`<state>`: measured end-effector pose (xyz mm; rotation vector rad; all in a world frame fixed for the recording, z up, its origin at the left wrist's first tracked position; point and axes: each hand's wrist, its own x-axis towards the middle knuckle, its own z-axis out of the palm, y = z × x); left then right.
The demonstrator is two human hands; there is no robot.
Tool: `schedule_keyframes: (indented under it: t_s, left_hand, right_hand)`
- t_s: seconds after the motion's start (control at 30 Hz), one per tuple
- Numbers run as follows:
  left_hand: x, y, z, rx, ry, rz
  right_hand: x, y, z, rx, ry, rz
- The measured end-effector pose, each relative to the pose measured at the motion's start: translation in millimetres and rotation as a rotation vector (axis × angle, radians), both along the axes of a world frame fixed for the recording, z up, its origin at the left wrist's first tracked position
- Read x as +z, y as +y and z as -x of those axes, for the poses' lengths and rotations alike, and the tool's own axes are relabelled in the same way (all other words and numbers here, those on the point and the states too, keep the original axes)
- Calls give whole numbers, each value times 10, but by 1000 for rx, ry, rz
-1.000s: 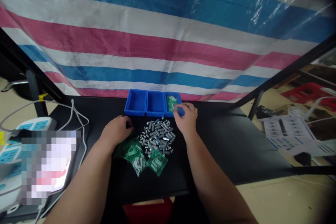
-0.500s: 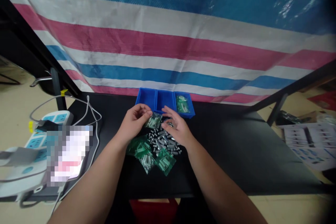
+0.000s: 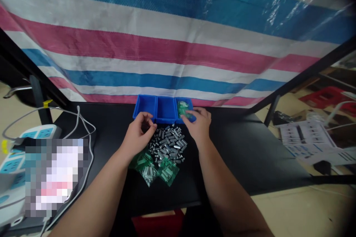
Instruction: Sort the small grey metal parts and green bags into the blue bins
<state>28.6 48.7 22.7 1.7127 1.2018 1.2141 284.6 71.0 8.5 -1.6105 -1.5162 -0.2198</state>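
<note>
My left hand (image 3: pixel 140 133) hovers at the left edge of a heap of small metal screws and cylindrical parts (image 3: pixel 168 142). Its fingers are loosely curled, with a gap to the thumb and nothing visible between them. At the right blue bin (image 3: pixel 191 103), my right hand (image 3: pixel 199 123) reaches over the front rim, thumb and fingers apart, beside small green bags (image 3: pixel 183 107) inside. Whether the fingertips touch a bag is unclear. Green bags of parts (image 3: pixel 167 172) and a clear bag of screws (image 3: pixel 148 173) lie in front of the heap.
Two more blue bins (image 3: pixel 146 105) stand to the left of the filled one. A striped tarp (image 3: pixel 167 57) hangs behind the black table (image 3: pixel 244 148). On the left are a power strip (image 3: pixel 13 166), a blurred-out phone-like device (image 3: pixel 57 177) and white cables (image 3: pixel 90 148).
A small bag that was in my left hand half a second ago is no longer there. My right hand has moved from beside it back to the right bin.
</note>
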Motion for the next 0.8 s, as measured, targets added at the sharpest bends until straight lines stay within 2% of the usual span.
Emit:
schedule_keyframes:
  t_s: [0.13,0.27,0.33,0.47,0.53,0.63,0.73,0.8]
  left_hand:
    - [0,10,15,14,40,-15]
    - [-7,9,27,-10,63,-31]
    - [-5,-1,24,-36,86,-40]
    - [-3,-5,22,-63,135,-61]
    - [-7,9,31,-52,131,-71]
    - [-18,38,56,-5,99,-71]
    - [-25,63,80,46,68,-65]
    - [-27,73,89,65,52,-62]
  right_hand:
    - [-42,59,9,62,-80,88]
    - [24,241,-8,134,-190,187]
    - [82,364,-27,173,-290,331]
    - [140,568,-66,232,-431,742]
    - [130,617,-87,243,-461,850]
    - [125,601,-97,234,-441,819]
    - [211,443,-20,236,-380,612]
    - [321,246,111,313,-336,446]
